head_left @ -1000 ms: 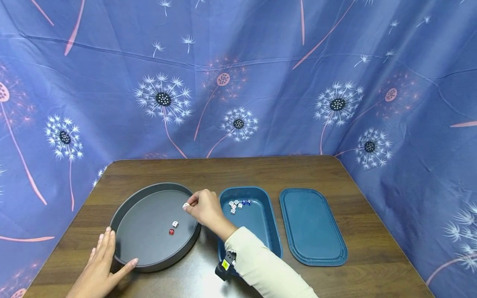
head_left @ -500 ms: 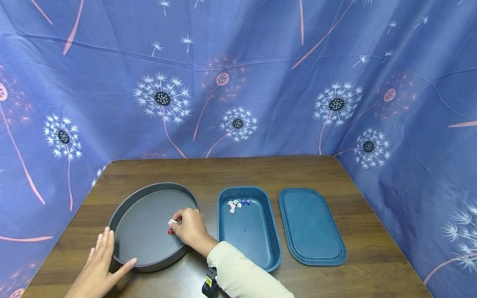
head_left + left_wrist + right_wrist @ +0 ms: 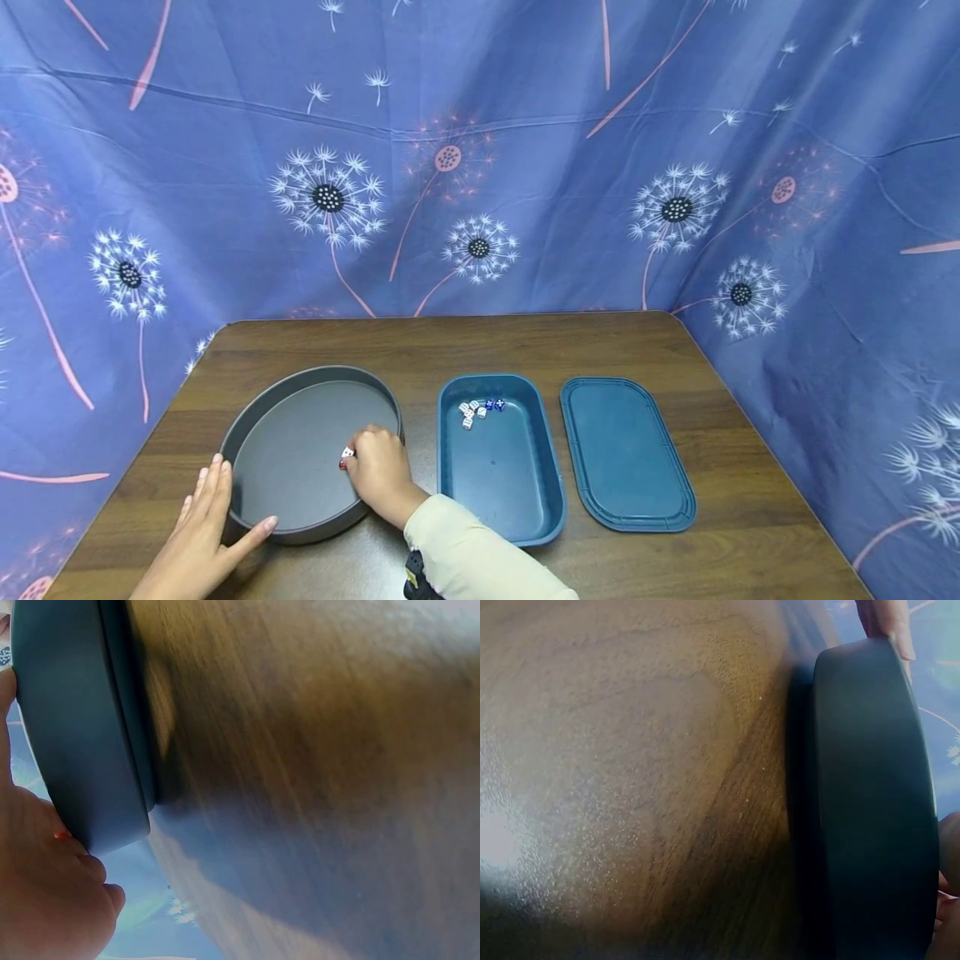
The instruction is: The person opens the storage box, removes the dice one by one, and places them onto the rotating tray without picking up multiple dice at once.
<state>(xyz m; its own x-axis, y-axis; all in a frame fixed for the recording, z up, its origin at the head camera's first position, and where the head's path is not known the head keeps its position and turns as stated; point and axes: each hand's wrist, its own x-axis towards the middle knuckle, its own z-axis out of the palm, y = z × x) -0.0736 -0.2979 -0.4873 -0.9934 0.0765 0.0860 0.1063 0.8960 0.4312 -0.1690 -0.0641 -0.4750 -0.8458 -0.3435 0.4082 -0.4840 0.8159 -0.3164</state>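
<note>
On the desk [image 3: 525,342], the round grey pan [image 3: 300,392] was steadied by our left hand [image 3: 201,533], fingers flat on its 7 o'clock wall. Our right hand [image 3: 378,471] had come from the blue box [image 3: 501,521] down to the pan floor at 3 o'clock, its grip pinching the white die [image 3: 347,452] beside the red die [image 3: 342,465]. So die three looked nearly placed.

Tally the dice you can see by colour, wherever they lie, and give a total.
White dice: about 5, four in the blue tray, one at the right hand in the round pan.
Blue dice: 2.
Red die: 1.
Total: about 8; the cluster is small.
</note>
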